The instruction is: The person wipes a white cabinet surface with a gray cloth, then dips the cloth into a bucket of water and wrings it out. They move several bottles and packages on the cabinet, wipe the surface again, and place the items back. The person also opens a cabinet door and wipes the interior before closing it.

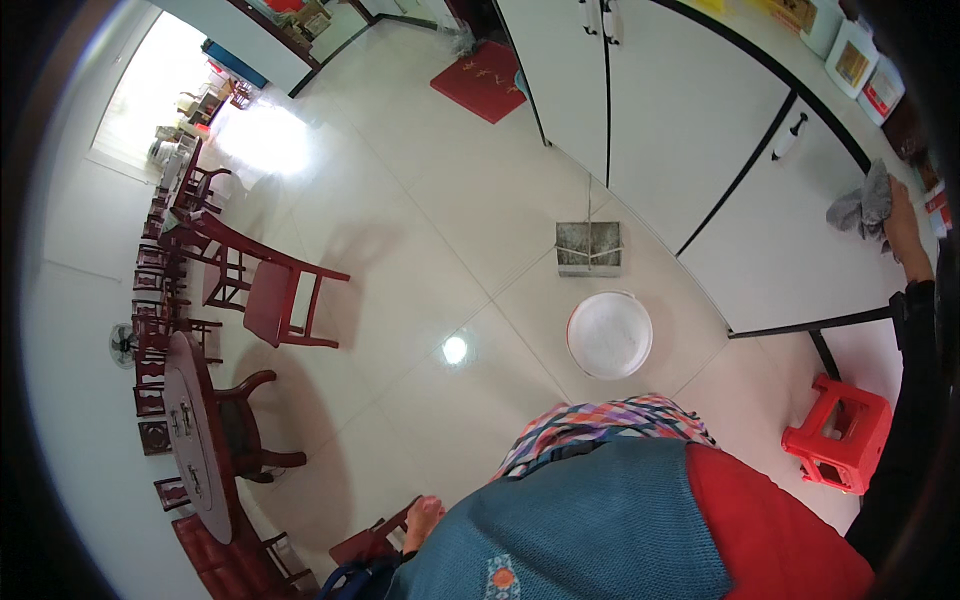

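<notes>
At the right, my right hand (905,225) grips a grey cloth (874,199), which lies against the top edge of a white cabinet door (814,247) and hangs over its front. My left hand (424,517) is low in the view beside my blue knitted top, next to a dark red wooden chair (367,541); its fingers look curled, but whether it holds anything cannot be told. On the tiled floor before me stands a round white bucket (609,335), with a metal dustpan (589,259) just beyond it.
A red plastic stool (840,431) stands below the cabinet's right end. White jugs (852,58) stand on the curved counter. A red mat (484,81) lies by the doorway. Wooden chairs (270,300) and a round table (196,435) line the left side.
</notes>
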{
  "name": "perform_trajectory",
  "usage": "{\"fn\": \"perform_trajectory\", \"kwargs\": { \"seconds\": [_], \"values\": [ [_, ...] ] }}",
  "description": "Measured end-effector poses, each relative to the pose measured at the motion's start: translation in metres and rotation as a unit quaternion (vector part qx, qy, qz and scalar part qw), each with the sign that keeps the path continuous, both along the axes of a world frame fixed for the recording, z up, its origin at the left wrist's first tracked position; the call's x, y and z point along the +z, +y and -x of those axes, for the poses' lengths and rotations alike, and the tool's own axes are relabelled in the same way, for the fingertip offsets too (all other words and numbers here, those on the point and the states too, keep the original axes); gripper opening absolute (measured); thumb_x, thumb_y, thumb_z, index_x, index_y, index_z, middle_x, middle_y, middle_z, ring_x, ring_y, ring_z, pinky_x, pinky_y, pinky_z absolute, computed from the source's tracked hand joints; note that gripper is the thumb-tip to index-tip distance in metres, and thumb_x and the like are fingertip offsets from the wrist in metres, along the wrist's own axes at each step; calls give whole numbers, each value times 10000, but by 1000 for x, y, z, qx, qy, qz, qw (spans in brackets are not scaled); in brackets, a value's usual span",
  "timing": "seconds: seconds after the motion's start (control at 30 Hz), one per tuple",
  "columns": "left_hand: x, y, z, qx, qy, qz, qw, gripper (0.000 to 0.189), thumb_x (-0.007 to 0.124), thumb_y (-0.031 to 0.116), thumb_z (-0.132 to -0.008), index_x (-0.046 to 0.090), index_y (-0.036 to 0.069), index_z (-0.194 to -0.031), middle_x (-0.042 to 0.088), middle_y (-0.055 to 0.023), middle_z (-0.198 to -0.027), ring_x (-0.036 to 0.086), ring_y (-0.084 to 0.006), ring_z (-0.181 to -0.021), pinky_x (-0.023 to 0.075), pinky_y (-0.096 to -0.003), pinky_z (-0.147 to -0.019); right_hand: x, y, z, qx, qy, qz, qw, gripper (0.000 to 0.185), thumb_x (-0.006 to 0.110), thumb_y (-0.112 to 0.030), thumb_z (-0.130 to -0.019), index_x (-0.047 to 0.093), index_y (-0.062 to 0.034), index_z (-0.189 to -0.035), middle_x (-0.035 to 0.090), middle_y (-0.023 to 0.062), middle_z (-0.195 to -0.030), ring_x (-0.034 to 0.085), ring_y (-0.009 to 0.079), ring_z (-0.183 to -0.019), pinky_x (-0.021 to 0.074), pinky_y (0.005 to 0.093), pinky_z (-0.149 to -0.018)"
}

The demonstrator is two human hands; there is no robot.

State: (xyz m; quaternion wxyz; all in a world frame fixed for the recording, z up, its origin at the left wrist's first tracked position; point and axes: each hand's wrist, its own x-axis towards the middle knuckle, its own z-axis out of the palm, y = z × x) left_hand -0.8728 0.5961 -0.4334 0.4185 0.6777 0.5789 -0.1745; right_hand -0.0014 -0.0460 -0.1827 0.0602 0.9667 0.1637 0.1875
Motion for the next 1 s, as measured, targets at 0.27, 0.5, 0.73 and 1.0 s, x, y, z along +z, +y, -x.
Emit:
{"fn": "perform_trajectory", "kwargs": {
  "seconds": [0.27,0.5,0.73,1.0],
  "values": [
    [1,32,-74,19,-100,-1,995,329,606,190,-916,611,-12,-1175,705,-131,-891,680,-186,-822,546,-330,-705,5,35,19,-203,31,98,974,695,509,103,-852,303,-109,-1481,364,177,-1452,499,459,-1157,457,491,-975],
    [80,158,-243,-65,-183,-49,980,302,629,131,-901,612,0,-1172,711,-109,-862,685,-178,-766,545,-298,-684,12,86,53,-333,0,70,940,732,581,68,-840,311,-168,-1479,378,135,-1446,492,415,-1196,493,495,-942],
    [144,252,-495,-344,-273,-110,892,304,626,146,-908,605,20,-1184,709,-119,-847,679,-191,-779,538,-320,-713,8,110,78,-382,-15,75,921,739,593,59,-816,325,-161,-1469,356,135,-1471,453,406,-1253,467,527,-945],
    [65,328,-518,-458,-136,-113,871,400,651,370,-877,632,91,-1163,711,-142,-861,695,-315,-829,543,-435,-755,1,97,67,-453,17,107,885,556,470,-62,-926,350,-146,-1462,367,132,-1474,468,390,-1230,473,529,-934]
  ]
}}
